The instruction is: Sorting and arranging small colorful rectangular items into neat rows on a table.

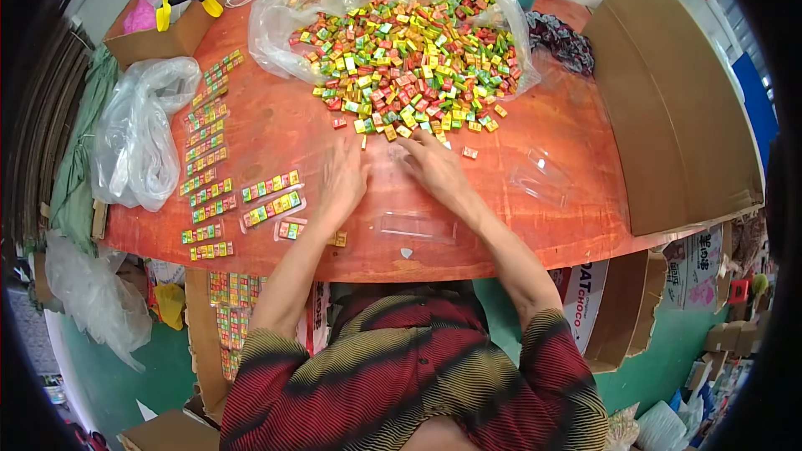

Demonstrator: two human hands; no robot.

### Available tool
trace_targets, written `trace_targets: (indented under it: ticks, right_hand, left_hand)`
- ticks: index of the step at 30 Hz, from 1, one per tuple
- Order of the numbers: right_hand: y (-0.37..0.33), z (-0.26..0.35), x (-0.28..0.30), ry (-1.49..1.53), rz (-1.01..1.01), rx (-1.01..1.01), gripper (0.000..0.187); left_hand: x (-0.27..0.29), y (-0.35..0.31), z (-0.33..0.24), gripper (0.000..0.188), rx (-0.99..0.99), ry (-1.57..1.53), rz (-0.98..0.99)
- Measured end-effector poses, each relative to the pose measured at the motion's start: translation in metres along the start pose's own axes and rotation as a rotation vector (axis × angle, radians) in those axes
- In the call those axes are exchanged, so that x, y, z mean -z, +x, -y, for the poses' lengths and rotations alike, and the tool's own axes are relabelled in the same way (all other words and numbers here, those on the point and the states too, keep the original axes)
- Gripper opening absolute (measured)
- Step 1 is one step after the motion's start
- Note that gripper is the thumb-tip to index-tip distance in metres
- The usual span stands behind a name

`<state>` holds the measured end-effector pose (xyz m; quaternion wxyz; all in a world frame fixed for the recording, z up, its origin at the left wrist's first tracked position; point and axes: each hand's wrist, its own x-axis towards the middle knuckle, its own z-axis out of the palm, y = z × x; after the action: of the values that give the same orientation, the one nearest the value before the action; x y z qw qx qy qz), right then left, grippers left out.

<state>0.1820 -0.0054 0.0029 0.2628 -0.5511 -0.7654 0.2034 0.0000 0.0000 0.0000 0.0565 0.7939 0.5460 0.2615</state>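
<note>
A large heap of small red, yellow and green boxes (418,67) spills from a clear plastic bag across the far middle of the table. My left hand (342,177) is over the table just short of the heap, somewhat blurred, fingers extended and a small yellow box by its fingertips. My right hand (439,171) reaches to the heap's near edge, fingers apart, fingertips by the nearest boxes. Between my forearms lies a clear plastic tray (418,226). Beside my left forearm sit a filled tray (272,209) and a partly hidden tray with a few boxes (291,230).
Rows of boxes (207,155) line the table's left side, near a crumpled clear bag (146,134) and a small carton (159,38). More clear trays (539,179) lie at right. A tall cardboard sheet (668,108) stands along the right edge. Cartons sit below the table.
</note>
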Motion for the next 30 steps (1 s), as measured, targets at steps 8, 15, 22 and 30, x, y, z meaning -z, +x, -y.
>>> trace_targets:
  ticks: [8,15,22,30]
  right_hand:
    - [0.022,-0.007,-0.026,-0.218,-0.183,0.225,0.014]
    - [-0.008,-0.027,0.014,0.129,-0.12,0.22,0.04]
    - [-0.008,-0.014,0.025,-0.183,-0.099,-0.09,0.03]
    - [-0.008,-0.018,0.01,-0.249,-0.093,0.112,0.019]
  left_hand:
    - [-0.007,0.013,-0.002,0.016,-0.094,-0.124,0.145]
    - [-0.002,0.003,-0.013,0.03,-0.099,-0.335,0.176]
    - [-0.003,0.006,-0.015,0.045,-0.018,-0.298,0.299]
    - [-0.011,0.012,-0.029,0.047,-0.101,-0.416,0.24]
